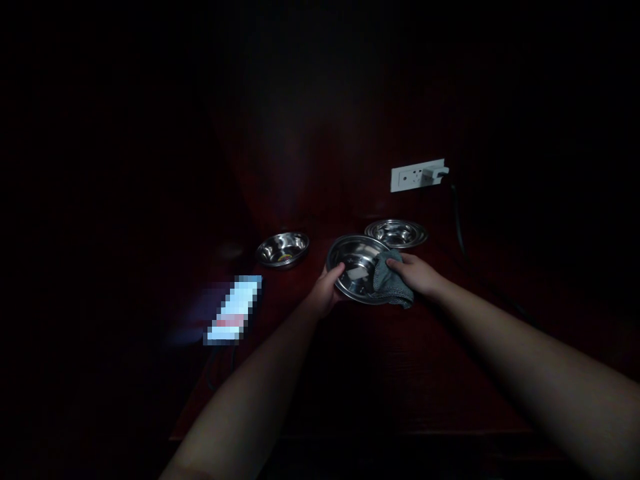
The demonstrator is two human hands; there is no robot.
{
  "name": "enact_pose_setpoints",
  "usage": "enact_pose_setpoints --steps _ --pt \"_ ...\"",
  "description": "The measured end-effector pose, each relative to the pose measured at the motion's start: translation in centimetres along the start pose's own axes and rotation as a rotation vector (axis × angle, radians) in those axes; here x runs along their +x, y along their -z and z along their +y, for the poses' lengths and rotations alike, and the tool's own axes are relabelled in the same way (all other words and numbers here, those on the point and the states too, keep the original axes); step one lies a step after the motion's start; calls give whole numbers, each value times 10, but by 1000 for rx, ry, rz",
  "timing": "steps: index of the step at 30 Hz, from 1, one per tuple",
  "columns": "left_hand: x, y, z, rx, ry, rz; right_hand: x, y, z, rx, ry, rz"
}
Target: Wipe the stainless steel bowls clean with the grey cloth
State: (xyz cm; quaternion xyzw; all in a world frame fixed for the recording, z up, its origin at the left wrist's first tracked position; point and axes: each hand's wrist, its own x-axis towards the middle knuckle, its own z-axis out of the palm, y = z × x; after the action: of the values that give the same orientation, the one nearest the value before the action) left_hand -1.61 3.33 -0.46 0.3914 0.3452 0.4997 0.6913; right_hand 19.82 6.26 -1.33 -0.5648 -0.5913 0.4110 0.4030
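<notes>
A shiny steel bowl (345, 254) is held up, tilted with its inside toward me. My left hand (326, 291) grips its left rim, thumb over the edge and the other fingers hidden underneath. On the bowl's right side, my right hand (413, 273) is closed on a grey-green cloth (393, 279), which drapes over the rim and hangs below it. Whether the right fingers also clasp the bowl through the cloth, I cannot tell. A pale patch shows inside the bowl, perhaps a reflection or a label.
Another steel bowl (283, 251) with a coloured sticker sits behind on the left. Wide-rimmed steel bowls, seemingly stacked (397, 233), stand at the back right. A lit, pixelated screen (235, 310) lies left on the dark red table (400, 380). Behind, a wall socket (417, 175) holds a plug with a cable.
</notes>
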Motion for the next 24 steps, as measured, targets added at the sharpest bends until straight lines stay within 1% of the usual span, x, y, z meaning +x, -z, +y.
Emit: enact_pose_setpoints --steps 7,12,17,21,24 --pt "1 2 0 -8 26 -41 3 2 3 -26 22 -5" --pt "-1 1 2 -21 41 -35 7 3 8 -40 24 0" --pt "0 4 0 -25 48 -49 4 2 5 7 53 9" --pt "3 7 -5 -67 -18 -78 -3 -1 -5 131 76 3" --pt "4 5 -6 -77 -110 -54 -6 -4 -10 198 75 6"
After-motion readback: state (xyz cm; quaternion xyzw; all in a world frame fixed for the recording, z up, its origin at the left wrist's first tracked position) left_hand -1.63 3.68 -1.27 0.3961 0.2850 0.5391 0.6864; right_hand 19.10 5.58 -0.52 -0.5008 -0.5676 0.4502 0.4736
